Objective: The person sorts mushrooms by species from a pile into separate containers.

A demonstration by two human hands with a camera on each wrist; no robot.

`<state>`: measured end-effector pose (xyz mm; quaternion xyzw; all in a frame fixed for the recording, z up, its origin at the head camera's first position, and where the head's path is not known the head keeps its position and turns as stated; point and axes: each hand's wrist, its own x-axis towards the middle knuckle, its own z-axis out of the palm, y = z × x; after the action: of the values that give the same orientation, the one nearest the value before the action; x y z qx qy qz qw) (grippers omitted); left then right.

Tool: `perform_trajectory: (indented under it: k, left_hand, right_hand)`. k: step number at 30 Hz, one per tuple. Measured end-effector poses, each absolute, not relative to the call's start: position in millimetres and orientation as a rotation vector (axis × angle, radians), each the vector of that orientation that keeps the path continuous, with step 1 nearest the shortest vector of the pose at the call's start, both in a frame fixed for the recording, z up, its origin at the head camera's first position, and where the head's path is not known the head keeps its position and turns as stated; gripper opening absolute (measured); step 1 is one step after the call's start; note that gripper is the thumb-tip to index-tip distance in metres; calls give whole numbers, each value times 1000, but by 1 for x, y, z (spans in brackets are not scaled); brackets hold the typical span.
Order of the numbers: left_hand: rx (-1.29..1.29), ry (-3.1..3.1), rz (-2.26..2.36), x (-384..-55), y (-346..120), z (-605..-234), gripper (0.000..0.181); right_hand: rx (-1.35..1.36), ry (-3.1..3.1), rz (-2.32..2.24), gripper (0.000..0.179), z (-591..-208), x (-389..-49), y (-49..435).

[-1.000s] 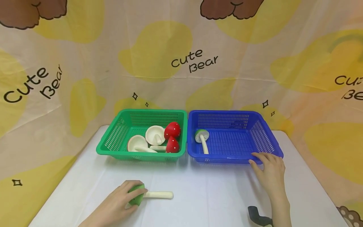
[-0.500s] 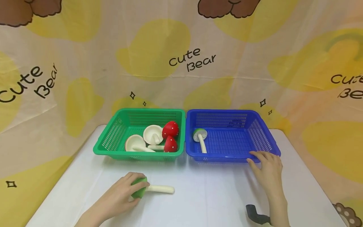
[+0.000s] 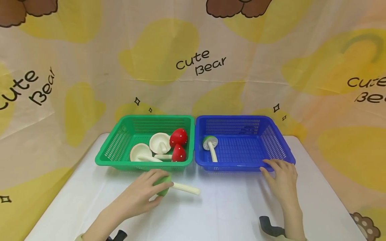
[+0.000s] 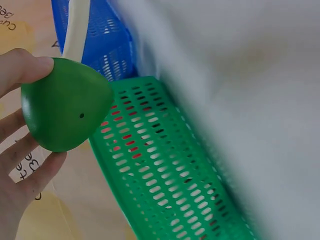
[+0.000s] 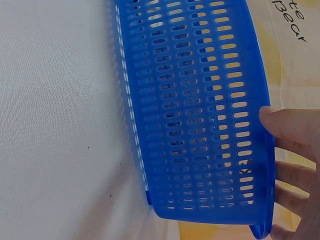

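Observation:
My left hand (image 3: 147,190) grips a toy mushroom by its green cap (image 3: 164,186). Its pale stem (image 3: 187,189) points right, above the white table in front of the green basket (image 3: 144,163). In the left wrist view the thumb and fingers spread around the green cap (image 4: 67,107), which has a small dark dot. My right hand (image 3: 281,182) pinches the front rim of the blue basket (image 3: 235,166) near its right corner. The right wrist view has the thumb on the near side of the blue rim (image 5: 270,160), with the fingers behind it.
Inside the green basket lie several toy mushrooms, among them two showing red spotted caps (image 3: 179,137). One green-capped mushroom (image 3: 210,142) lies at the blue basket's left side. Both baskets stand side by side at the back of the white table (image 3: 211,211), before a printed cloth (image 3: 169,50).
My left hand has lifted the green-capped mushroom off the table and carried it right and toward the baskets. My right hand stays at the blue basket's rim. The head view has shifted slightly.

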<state>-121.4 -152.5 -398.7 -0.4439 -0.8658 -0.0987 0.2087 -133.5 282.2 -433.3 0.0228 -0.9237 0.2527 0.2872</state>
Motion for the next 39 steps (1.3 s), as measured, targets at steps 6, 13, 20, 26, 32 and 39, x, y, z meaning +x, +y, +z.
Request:
perform_trajectory:
  k: [6, 13, 20, 26, 32, 39]
  left_hand:
    - [-1298, -2299, -273, -135, -137, -385, 52]
    - [-1388, -2212, -253, -157, -114, -372, 53]
    - [-1470, -2158, -206, -184, -83, -356, 42]
    - [-1534, -2173, -197, -209, -58, -344, 38]
    - [-1596, -2228, -184, -230, -35, -340, 35]
    - [-1664, -2276, -125, -256, -9, -337, 38]
  right_hand:
    - [70, -2447, 673, 26, -435, -134, 283]
    - [77, -2441, 668, 26, -436, -135, 285]
    - [69, -2441, 668, 26, -435, -134, 286]
    - [59, -2444, 665, 26, -434, -133, 285]
    - [47, -2464, 660, 26, -435, -134, 283]
    - [44, -2471, 660, 26, -434, -134, 283]
